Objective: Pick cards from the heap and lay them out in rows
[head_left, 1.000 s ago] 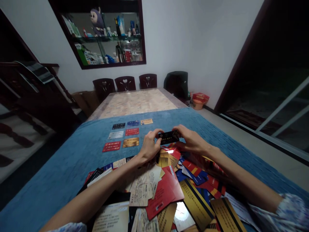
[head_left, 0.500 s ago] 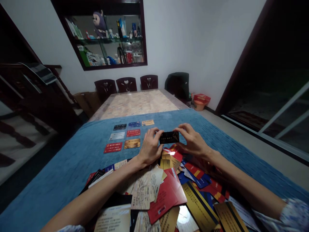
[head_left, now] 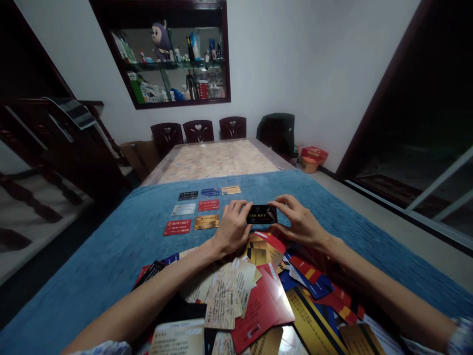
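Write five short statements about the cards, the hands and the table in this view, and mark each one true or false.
1. Both hands hold one black card between them. True: the left hand pinches its left end, the right hand its right end.
2. The laid-out cards sit in neat rows left of the hands. True.
3. The table is covered by a red cloth. False: the blue cloth covers its near part.
4. The loose card pile lies beyond the hands, by the chairs. False: it lies near the person, under the forearms.
5. The black card rests flat in the rows. False: it is held above the pile.
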The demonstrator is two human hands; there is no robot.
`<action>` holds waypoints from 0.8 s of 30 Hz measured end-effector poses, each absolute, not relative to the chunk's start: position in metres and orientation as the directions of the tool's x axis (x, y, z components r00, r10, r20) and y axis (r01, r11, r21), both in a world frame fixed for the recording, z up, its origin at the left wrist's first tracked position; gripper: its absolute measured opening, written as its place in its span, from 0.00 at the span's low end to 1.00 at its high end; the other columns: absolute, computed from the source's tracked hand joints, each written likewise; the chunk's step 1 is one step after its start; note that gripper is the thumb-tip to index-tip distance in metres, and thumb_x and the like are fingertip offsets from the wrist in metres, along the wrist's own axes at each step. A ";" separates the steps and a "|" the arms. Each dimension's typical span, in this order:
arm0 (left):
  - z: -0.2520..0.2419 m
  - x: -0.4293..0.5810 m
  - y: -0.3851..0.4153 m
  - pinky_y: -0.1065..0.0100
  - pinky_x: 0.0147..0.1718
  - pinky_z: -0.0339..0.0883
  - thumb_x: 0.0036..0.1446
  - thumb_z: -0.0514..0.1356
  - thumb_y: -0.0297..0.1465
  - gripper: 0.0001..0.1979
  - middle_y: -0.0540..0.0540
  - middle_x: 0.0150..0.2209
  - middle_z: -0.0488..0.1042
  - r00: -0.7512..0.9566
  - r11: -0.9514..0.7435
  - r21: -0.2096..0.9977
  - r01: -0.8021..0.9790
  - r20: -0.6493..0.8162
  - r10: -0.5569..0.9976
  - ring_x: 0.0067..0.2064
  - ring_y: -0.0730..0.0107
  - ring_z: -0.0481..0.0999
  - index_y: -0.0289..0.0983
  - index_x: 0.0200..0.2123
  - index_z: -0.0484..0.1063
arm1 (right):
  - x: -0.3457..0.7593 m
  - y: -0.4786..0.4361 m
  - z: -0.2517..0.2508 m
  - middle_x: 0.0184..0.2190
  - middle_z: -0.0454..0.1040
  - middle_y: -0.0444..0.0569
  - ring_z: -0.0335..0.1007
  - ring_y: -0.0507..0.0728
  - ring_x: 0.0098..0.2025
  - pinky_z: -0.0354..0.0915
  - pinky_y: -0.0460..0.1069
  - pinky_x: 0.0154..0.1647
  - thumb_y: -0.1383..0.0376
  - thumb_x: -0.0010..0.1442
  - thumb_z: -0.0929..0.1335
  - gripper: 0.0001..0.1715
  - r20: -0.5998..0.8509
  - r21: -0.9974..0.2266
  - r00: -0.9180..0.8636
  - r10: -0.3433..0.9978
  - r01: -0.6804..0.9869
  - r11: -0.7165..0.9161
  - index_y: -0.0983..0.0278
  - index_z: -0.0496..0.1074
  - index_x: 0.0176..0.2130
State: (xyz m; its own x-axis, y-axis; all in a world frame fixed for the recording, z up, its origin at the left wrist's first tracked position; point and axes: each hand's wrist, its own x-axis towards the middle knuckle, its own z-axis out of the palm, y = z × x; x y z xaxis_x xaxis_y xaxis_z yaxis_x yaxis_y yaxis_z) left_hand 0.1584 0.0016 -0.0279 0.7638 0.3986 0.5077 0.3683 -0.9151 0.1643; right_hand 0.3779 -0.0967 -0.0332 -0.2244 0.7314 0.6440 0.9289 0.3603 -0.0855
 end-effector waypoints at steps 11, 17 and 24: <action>-0.010 0.149 0.048 0.49 0.54 0.63 0.52 0.65 0.29 0.26 0.38 0.52 0.70 0.813 -0.912 0.182 0.367 0.413 0.409 0.55 0.51 0.64 0.36 0.55 0.68 | 0.377 -0.048 -0.027 0.47 0.67 0.56 0.67 0.64 0.48 0.68 0.60 0.50 0.64 0.54 0.71 0.29 0.505 -0.258 -0.186 0.843 0.899 0.353 0.63 0.68 0.55; -0.006 0.141 0.076 0.49 0.54 0.61 0.50 0.68 0.31 0.26 0.40 0.52 0.72 0.812 -0.876 0.199 0.439 0.329 0.482 0.55 0.51 0.63 0.39 0.54 0.71 | 0.370 -0.012 -0.026 0.47 0.68 0.55 0.66 0.63 0.49 0.66 0.58 0.51 0.63 0.52 0.74 0.30 0.431 -0.310 -0.207 0.878 0.880 0.360 0.63 0.70 0.54; -0.018 0.135 0.103 0.49 0.55 0.59 0.49 0.69 0.32 0.26 0.42 0.53 0.73 0.782 -0.829 0.241 0.505 0.278 0.558 0.55 0.52 0.63 0.39 0.53 0.73 | 0.361 0.020 -0.031 0.48 0.69 0.56 0.67 0.62 0.50 0.64 0.55 0.52 0.62 0.51 0.75 0.30 0.326 -0.312 -0.195 0.925 0.901 0.300 0.66 0.72 0.52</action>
State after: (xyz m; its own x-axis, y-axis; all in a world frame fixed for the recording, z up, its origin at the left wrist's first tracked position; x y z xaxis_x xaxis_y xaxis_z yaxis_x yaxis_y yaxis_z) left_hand 0.1352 0.1034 -0.0177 0.7822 0.5577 0.2777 0.5051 -0.8286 0.2414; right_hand 0.3612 0.0199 -0.0314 -0.1953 0.9251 0.3256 0.9013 0.3001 -0.3122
